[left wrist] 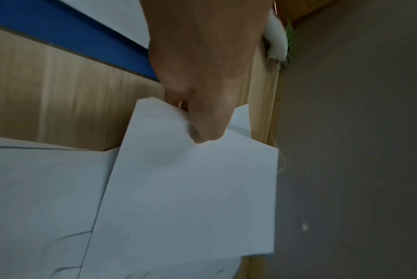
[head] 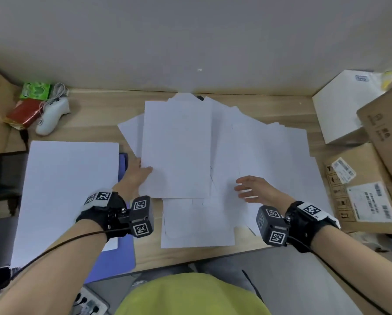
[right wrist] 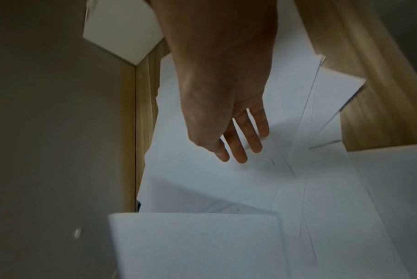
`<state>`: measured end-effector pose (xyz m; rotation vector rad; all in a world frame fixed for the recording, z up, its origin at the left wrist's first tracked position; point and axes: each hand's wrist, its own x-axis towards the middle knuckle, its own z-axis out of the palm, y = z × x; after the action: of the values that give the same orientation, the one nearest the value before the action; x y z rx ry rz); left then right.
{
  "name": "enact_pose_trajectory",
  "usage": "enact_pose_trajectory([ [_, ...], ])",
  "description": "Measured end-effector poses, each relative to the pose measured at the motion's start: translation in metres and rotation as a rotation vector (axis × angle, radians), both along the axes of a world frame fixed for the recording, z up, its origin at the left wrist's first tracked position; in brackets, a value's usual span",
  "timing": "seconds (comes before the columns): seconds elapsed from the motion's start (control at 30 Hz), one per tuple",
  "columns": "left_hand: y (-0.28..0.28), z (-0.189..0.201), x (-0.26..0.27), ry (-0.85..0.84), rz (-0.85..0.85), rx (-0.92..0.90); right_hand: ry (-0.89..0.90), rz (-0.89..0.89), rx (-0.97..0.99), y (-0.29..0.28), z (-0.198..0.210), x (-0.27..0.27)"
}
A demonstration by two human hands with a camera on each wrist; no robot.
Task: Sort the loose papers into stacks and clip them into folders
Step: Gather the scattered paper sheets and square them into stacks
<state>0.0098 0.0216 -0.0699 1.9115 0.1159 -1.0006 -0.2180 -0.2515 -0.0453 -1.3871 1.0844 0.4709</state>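
Note:
My left hand (head: 140, 170) pinches the near left corner of a white sheet (head: 177, 148), thumb on top; the left wrist view shows the same sheet (left wrist: 186, 198) lifted off the pile, with my left hand (left wrist: 198, 120) at its corner. Several loose white papers (head: 263, 151) lie fanned across the middle of the wooden desk (head: 93, 119). My right hand (head: 249, 188) hovers over them with straight, spread fingers (right wrist: 241, 149) and holds nothing. A squared stack of paper (head: 65, 196) lies at the left on a blue folder (head: 120, 253).
A white game controller (head: 52, 117), a red packet (head: 23, 113) and a green box (head: 35, 89) sit at the back left. A white box (head: 340, 110) and cardboard boxes (head: 367, 189) crowd the right edge. The grey wall (head: 190, 42) closes the back.

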Motion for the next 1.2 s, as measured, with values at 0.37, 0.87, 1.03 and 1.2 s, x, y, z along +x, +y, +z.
enact_pose_trajectory([
  [0.37,-0.005,-0.024,0.028,-0.098,0.121,0.078,-0.001,-0.155,-0.434,-0.039,-0.011,0.015],
  [0.87,0.001,-0.027,0.031,-0.076,0.18,0.015,-0.059,0.383,-0.291,0.006,-0.014,0.091],
  [1.03,0.003,-0.033,0.028,-0.051,0.222,0.004,0.082,-0.004,-0.562,-0.025,-0.033,0.071],
  [1.2,-0.003,-0.036,0.022,0.006,0.223,-0.025,0.105,0.085,-0.355,-0.011,-0.038,0.07],
])
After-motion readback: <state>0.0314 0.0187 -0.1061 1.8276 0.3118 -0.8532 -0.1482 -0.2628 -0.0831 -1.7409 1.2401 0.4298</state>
